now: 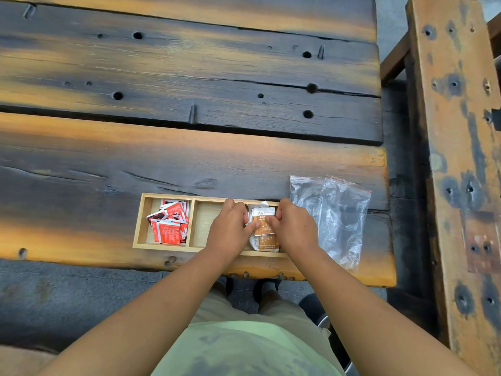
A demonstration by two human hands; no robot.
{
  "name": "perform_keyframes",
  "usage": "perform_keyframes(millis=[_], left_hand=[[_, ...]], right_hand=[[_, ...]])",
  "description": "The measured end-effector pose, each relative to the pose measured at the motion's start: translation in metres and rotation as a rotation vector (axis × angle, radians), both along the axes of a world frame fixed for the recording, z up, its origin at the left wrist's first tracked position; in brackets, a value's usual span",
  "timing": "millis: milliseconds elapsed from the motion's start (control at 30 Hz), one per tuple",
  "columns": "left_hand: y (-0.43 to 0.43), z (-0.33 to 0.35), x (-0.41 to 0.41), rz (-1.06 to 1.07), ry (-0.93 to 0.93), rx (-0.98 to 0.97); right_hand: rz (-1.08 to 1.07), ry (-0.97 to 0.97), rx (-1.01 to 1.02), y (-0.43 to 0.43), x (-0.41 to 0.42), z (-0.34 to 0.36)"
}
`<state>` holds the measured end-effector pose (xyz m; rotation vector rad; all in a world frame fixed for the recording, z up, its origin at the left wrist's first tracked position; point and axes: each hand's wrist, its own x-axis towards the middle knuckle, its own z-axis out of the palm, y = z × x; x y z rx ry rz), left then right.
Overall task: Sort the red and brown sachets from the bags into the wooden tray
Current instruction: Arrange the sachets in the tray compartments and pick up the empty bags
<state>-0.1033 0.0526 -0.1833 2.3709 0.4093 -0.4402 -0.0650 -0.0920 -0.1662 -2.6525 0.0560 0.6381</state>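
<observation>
Grip: left hand (230, 226) and right hand (294, 226) pinch brown sachets (264, 229) over wooden tray (139, 221) | red sachets (169, 222) left of grip, sorted | 2 bags (336, 213) right, apparently empty | nearly done.

It looks like an outdoor sitting place, maybe of a café: a rough table (189, 158) of thick, dark-burnt planks, a bench (455, 131) beside its right edge, grey pavement (81, 291) below.
</observation>
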Motion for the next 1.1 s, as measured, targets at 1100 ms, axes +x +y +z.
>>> perform_keyframes(millis=[1100], left_hand=[[-0.083,0.037,0.083,-0.203,-0.005,0.027]], right_hand=[[-0.377,0.098,0.39,-0.14,0.007,0.0]])
